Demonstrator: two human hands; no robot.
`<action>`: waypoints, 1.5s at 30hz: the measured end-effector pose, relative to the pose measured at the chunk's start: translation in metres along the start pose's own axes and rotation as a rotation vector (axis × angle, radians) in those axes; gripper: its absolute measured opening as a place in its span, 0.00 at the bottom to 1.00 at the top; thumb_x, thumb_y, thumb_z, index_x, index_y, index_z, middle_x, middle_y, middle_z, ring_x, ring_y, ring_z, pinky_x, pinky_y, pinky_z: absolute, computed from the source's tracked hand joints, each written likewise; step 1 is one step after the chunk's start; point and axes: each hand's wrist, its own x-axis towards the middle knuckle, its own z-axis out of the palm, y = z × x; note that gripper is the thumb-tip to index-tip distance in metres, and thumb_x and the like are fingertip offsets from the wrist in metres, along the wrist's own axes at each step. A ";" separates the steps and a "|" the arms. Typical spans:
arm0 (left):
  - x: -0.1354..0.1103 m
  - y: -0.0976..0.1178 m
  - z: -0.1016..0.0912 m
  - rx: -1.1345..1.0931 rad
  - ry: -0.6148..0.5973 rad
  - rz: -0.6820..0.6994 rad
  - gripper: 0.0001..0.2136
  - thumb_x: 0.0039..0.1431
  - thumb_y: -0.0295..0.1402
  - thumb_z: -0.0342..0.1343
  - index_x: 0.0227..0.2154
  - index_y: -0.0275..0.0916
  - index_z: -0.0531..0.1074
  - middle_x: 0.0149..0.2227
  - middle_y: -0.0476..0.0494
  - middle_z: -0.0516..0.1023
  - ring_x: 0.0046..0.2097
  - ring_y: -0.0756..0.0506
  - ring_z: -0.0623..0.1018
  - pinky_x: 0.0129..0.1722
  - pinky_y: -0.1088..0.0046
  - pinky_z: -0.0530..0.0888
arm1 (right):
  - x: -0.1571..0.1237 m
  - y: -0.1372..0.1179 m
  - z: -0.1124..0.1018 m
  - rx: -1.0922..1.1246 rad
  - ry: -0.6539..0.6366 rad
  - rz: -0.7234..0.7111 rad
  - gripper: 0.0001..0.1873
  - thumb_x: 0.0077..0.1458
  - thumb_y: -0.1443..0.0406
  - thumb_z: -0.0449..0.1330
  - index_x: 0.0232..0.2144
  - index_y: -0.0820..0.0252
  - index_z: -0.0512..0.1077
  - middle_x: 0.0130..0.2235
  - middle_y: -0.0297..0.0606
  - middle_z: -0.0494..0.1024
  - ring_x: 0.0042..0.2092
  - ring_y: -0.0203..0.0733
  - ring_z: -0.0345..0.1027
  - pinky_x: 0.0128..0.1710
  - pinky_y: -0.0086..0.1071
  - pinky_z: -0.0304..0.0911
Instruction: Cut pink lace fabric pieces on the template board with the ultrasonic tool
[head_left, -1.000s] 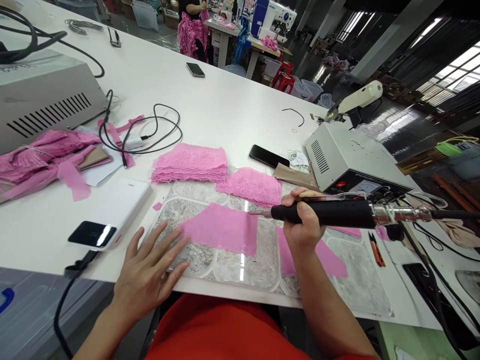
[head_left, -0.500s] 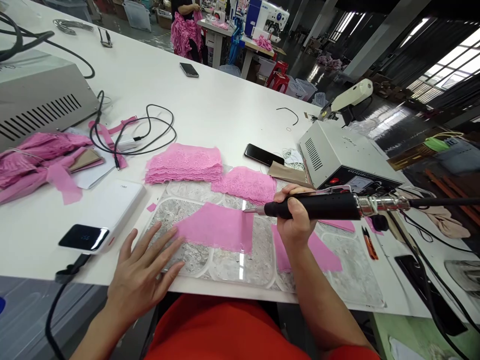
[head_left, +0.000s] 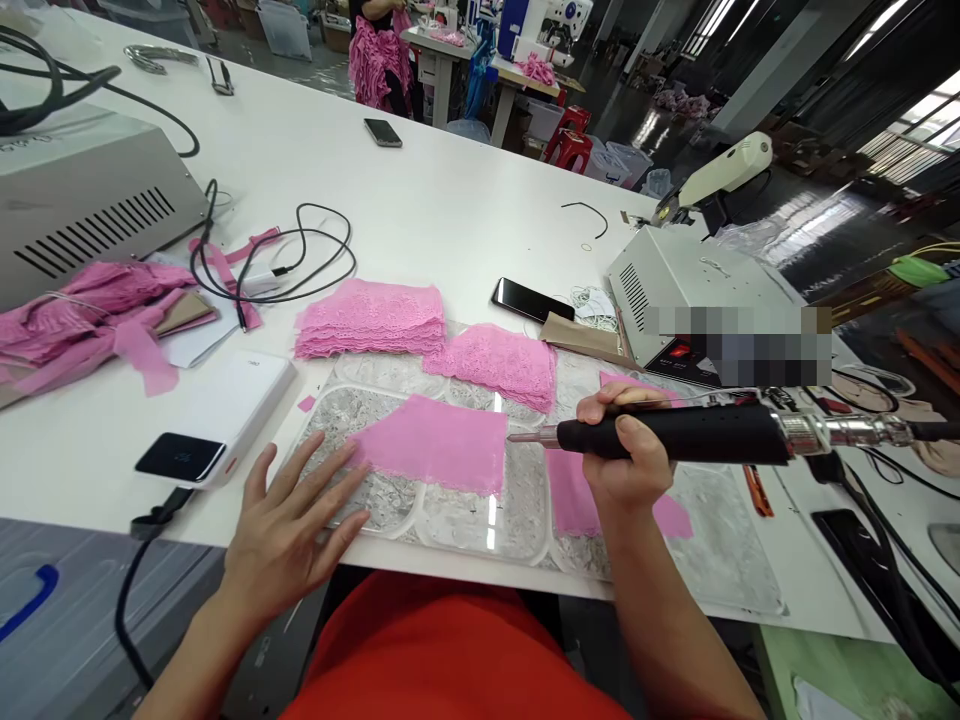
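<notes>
My right hand (head_left: 626, 450) is closed round the black handle of a hot cutting tool (head_left: 675, 438), whose metal tip points left at the right edge of a pink lace piece (head_left: 439, 443). That piece lies flat on a clear glass plate (head_left: 480, 520). My left hand (head_left: 289, 525) lies open with fingers spread, fingertips at the left edge of the lace. Another pink piece (head_left: 574, 495) lies under my right wrist. Two stacks of pink lace (head_left: 371, 318) (head_left: 499, 362) sit just beyond the plate.
A white control box (head_left: 675, 290) stands right of the plate, a larger grey box (head_left: 82, 215) at far left. A power bank (head_left: 217, 415), a phone (head_left: 531, 298), cables (head_left: 277, 260) and pink scraps (head_left: 90, 320) lie around. A person works at a far table (head_left: 379, 45).
The tool tip has shifted slightly right, off the lace's edge. My left hand stays flat on the lace; the view has moved a little.
</notes>
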 end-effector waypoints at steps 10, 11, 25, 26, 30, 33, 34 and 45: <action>0.001 0.000 -0.002 -0.006 -0.012 -0.002 0.22 0.62 0.34 0.54 0.59 0.50 0.62 0.60 0.49 0.70 0.64 0.35 0.64 0.64 0.46 0.55 | -0.001 0.003 -0.001 0.055 -0.051 0.002 0.05 0.43 0.67 0.59 0.28 0.57 0.69 0.30 0.31 0.70 0.26 0.32 0.63 0.29 0.33 0.62; 0.000 0.000 -0.001 -0.008 -0.011 -0.004 0.22 0.62 0.33 0.54 0.59 0.49 0.62 0.60 0.49 0.70 0.64 0.35 0.64 0.64 0.47 0.55 | -0.001 0.004 -0.001 0.056 -0.058 0.001 0.05 0.43 0.67 0.59 0.28 0.57 0.69 0.30 0.31 0.70 0.27 0.32 0.64 0.29 0.33 0.62; 0.003 0.000 0.002 -0.014 0.079 0.027 0.21 0.62 0.34 0.55 0.58 0.47 0.65 0.56 0.42 0.74 0.63 0.35 0.66 0.61 0.45 0.58 | 0.001 0.001 -0.003 0.020 -0.065 -0.022 0.05 0.43 0.66 0.59 0.27 0.56 0.68 0.30 0.31 0.70 0.26 0.33 0.63 0.30 0.34 0.62; 0.003 0.000 0.002 -0.015 0.074 0.024 0.21 0.62 0.34 0.55 0.58 0.47 0.65 0.56 0.43 0.74 0.63 0.35 0.66 0.61 0.45 0.58 | 0.001 -0.001 -0.004 0.031 -0.062 -0.019 0.05 0.43 0.66 0.59 0.27 0.57 0.69 0.30 0.32 0.71 0.26 0.33 0.63 0.29 0.34 0.62; 0.002 0.000 0.002 -0.016 0.042 -0.005 0.22 0.62 0.35 0.54 0.59 0.51 0.62 0.58 0.48 0.72 0.64 0.37 0.65 0.62 0.46 0.57 | -0.004 -0.006 -0.009 0.082 -0.094 0.020 0.05 0.42 0.66 0.58 0.27 0.57 0.69 0.29 0.32 0.70 0.25 0.33 0.63 0.27 0.33 0.61; 0.001 0.001 0.002 -0.016 0.040 -0.020 0.23 0.62 0.34 0.55 0.60 0.53 0.61 0.59 0.50 0.71 0.64 0.37 0.64 0.62 0.45 0.57 | -0.006 -0.007 -0.011 0.085 -0.118 0.036 0.05 0.42 0.66 0.58 0.27 0.57 0.69 0.29 0.32 0.70 0.25 0.33 0.63 0.26 0.32 0.61; 0.001 0.001 0.002 -0.016 0.039 -0.021 0.23 0.62 0.34 0.55 0.60 0.53 0.61 0.59 0.50 0.71 0.64 0.37 0.64 0.62 0.45 0.57 | -0.007 -0.006 -0.011 0.084 -0.123 0.039 0.05 0.42 0.66 0.59 0.28 0.57 0.69 0.29 0.32 0.70 0.25 0.33 0.63 0.26 0.32 0.61; 0.002 0.000 0.002 -0.037 0.058 0.001 0.23 0.61 0.33 0.57 0.59 0.49 0.64 0.58 0.46 0.72 0.64 0.35 0.64 0.62 0.45 0.57 | -0.008 -0.003 -0.010 0.124 -0.192 0.036 0.05 0.44 0.67 0.60 0.29 0.57 0.71 0.30 0.32 0.71 0.26 0.33 0.64 0.27 0.32 0.61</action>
